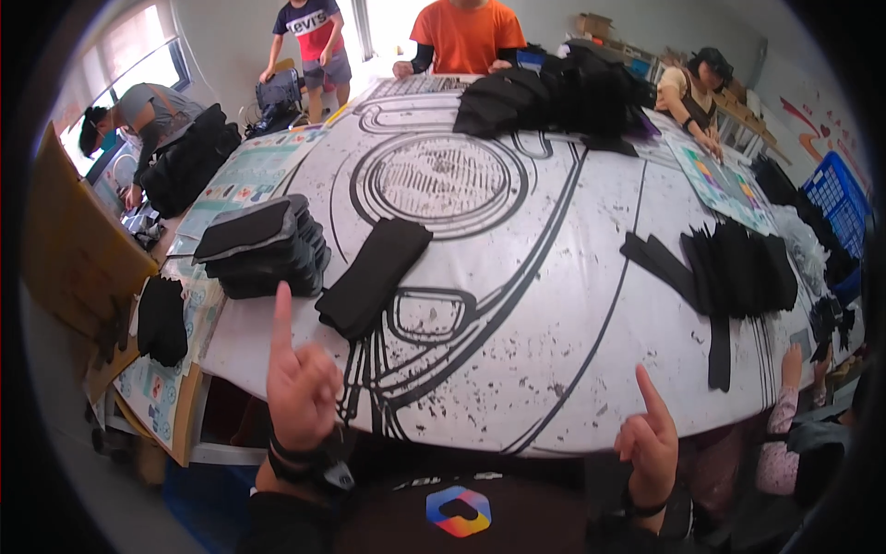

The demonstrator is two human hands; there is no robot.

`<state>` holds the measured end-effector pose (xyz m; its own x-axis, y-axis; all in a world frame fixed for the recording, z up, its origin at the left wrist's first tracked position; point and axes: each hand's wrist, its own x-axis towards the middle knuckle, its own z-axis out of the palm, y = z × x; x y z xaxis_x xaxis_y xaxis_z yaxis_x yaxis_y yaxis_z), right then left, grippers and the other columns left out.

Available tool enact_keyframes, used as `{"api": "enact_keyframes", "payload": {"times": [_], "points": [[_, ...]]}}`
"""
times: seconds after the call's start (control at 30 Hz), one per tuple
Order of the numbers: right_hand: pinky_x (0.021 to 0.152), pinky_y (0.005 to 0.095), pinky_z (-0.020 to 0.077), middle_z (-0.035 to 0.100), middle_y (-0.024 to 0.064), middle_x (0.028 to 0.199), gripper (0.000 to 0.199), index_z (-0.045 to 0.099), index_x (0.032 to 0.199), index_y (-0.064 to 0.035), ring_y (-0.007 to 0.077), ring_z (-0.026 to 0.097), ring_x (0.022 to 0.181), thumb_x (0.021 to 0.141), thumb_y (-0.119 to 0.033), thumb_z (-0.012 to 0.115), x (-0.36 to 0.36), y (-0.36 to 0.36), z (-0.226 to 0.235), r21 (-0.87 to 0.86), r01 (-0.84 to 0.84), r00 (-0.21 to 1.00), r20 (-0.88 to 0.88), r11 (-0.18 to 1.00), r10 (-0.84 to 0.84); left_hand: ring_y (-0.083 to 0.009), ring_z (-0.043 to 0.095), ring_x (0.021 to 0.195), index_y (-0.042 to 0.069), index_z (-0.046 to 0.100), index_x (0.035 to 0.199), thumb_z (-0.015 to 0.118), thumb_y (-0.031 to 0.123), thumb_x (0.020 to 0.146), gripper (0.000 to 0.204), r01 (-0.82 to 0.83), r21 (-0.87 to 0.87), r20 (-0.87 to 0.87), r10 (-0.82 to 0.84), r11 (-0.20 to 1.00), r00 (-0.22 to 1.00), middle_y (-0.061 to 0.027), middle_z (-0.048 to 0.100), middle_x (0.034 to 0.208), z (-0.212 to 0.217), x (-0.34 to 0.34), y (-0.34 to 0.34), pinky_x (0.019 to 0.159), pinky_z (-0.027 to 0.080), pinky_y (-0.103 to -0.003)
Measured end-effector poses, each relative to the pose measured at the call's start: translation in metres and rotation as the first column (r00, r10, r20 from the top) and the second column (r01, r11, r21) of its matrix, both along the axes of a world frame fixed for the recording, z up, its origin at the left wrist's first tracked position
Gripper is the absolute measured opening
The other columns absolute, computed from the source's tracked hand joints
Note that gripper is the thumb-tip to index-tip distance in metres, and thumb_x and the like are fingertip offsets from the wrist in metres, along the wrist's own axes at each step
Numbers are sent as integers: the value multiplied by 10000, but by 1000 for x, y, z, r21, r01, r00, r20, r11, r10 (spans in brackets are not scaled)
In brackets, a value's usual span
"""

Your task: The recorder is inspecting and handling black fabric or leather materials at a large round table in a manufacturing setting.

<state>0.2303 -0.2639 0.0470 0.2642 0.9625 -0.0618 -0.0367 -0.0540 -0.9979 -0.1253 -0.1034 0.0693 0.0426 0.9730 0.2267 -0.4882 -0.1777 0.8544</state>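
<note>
My left hand [303,392] is raised in front of the table's near edge. Its index finger points up and the other fingers curl in, with nothing held. The fingertip overlaps the lower edge of a stack of folded black and grey cloth pieces [268,258]; whether it touches cannot be told. To its right lies a folded black cloth bundle [377,277]. My right hand [649,443], also empty, holds its index finger up and its other fingers bent. Beyond it, a fanned pile of black cloth strips [738,272] rests on the white table [517,379].
A large black cloth heap [558,92] covers the far side. Another black bundle [162,319] lies at the left on patterned sheets [245,171]. A blue crate [835,203] stands at the right. Several people are around the table; one sleeve [778,452] is close on my right.
</note>
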Motion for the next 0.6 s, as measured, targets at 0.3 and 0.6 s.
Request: {"api": "enact_keyframes", "payload": {"times": [0.3, 0.6], "points": [[978, 406, 412, 469, -42, 565, 800, 134, 1523, -14, 73, 498, 538, 860, 27, 580, 3, 2, 78, 311, -474, 881, 166, 824, 444, -146, 647, 706, 22, 382, 1424, 635, 67, 859, 620, 638, -107, -923, -315, 762, 222, -56, 684, 799, 67, -16, 7, 720, 503, -292], [353, 194, 335, 535, 288, 1303, 703, 366, 1398, 92, 71, 363, 452, 1027, -475, 181, 67, 59, 142, 716, 40, 957, -228, 696, 179, -228, 663, 718, 22, 461, 1361, 700, 31, 794, 615, 691, 227, -939, -35, 686, 343, -90, 709, 933, 119, -14, 27, 686, 508, -327]]}}
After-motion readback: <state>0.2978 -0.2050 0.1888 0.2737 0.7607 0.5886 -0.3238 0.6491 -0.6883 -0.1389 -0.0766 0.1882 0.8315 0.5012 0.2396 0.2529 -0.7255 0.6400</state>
